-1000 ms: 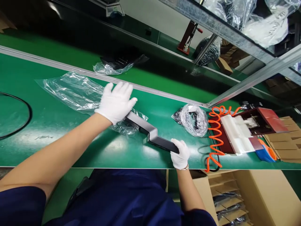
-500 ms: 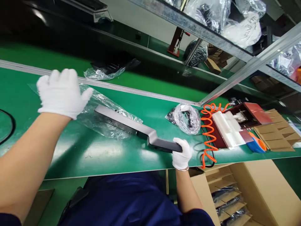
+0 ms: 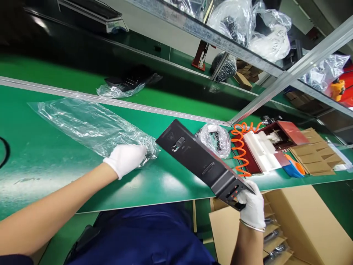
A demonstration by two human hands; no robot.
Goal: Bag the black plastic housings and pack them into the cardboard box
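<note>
In my right hand [image 3: 253, 206] is a long black plastic housing [image 3: 197, 158] with a step near the held end and oval slots in its face. I grip it by its near right end, and it is tilted up above the green bench. My left hand [image 3: 128, 158], in a white glove like the right, is closed at the right end of a clear plastic bag [image 3: 88, 123]. That bag lies flattened on the bench, stretching away to the upper left. The fingers of my left hand are bunched on the crumpled plastic.
Beyond the housing sit a bag of small black parts [image 3: 216, 140], an orange coiled hose [image 3: 240, 151] and a red and white fixture [image 3: 268, 147]. Below right stands an open cardboard box [image 3: 306, 217] with dividers. A metal shelf post [image 3: 286, 77] rises at the right.
My right hand has lifted the housing off the bag and turned its slotted face toward me, moving right. My left hand has come down and right, closing on the bag's end.
</note>
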